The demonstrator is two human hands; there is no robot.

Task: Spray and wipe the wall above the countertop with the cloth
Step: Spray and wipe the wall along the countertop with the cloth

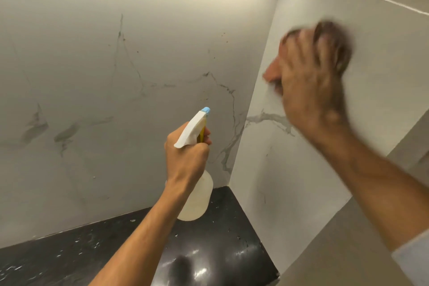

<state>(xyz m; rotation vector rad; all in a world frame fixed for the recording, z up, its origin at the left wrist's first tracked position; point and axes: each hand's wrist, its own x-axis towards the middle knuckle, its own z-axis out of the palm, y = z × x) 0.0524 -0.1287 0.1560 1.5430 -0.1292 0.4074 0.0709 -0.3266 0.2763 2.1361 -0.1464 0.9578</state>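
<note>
Nearest, the black countertop (220, 246) runs into the inner corner where two marble-veined wall panels meet. Above its back edge the left hand (185, 158) is closed around the neck of a spray bottle (197, 199), holding it upright in the air, clear of the counter. A finger sits at the yellow trigger, and the blue nozzle (206, 110) points at the back wall (104, 65) near the corner.

Farther up, the right hand (313, 83) is pressed flat, fingers spread, against the side wall (383, 53) well above the countertop. It covers a dark brownish cloth (334, 46), which shows only around the fingertips. Hand and cloth are badly blurred, so the cloth's folds, and how much of it meets the wall, cannot be made out.

The step in hand looks like wiping the side panel, the bottle waiting. Next would probably be a fresh spray on the back wall near the corner, where small dark specks show. That calls for aiming the nozzle squarely and bringing the cloth across the corner.
</note>
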